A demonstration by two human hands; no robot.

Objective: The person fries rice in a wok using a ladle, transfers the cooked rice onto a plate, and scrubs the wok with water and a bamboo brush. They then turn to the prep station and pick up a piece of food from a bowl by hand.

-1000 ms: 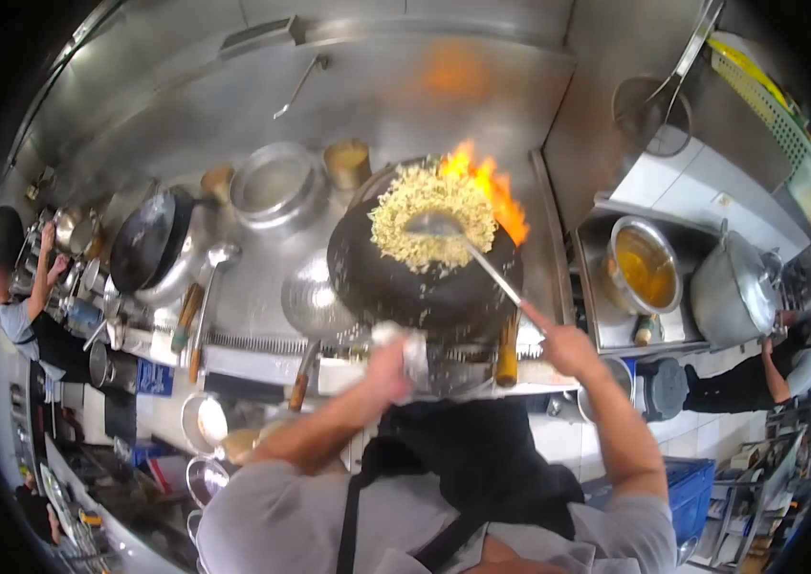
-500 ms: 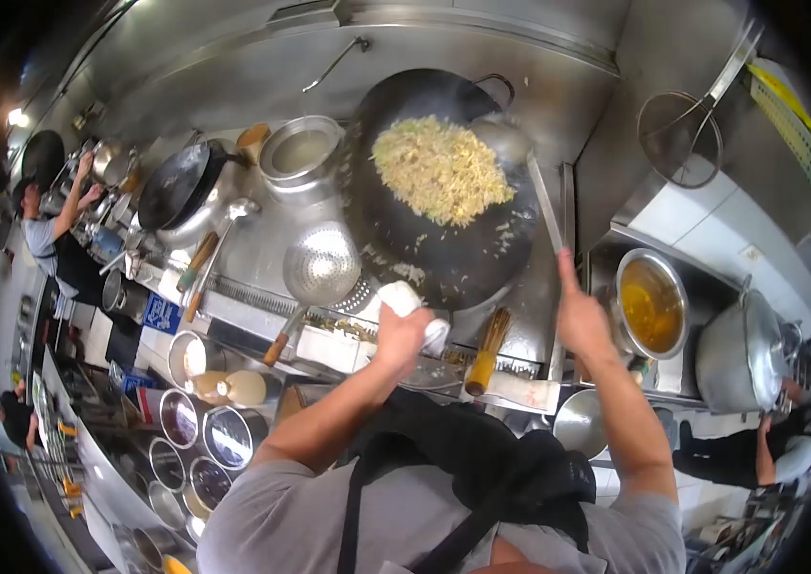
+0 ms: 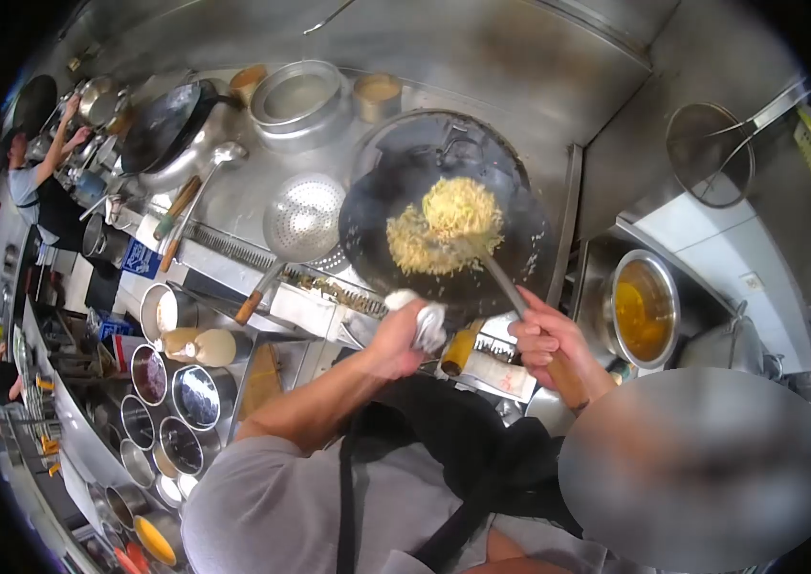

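Observation:
A black wok (image 3: 377,206) holds a heap of yellowish fried rice (image 3: 444,225), with loose grains on its sides. Closed round a white cloth (image 3: 431,327), my left hand (image 3: 398,342) is at the near left edge of the wok. My right hand (image 3: 558,340) grips the wooden handle of a long metal ladle (image 3: 504,285). The ladle's head is in the rice and partly covered by it. A yellow-handled brush (image 3: 461,350) lies between my hands, below the wok.
Left of the wok are a perforated strainer (image 3: 305,218) and a metal pot (image 3: 298,110). A bowl of yellow liquid (image 3: 642,311) stands at the right. Containers (image 3: 203,395) sit at the lower left. Another person (image 3: 42,187) stands at the far left. A blurred oval covers the lower right.
The flames seen earlier are gone. The ladle has come from the wok's right side into the rice, and my right hand has moved lower. The wok has tilted down toward me and the rice is bunched up.

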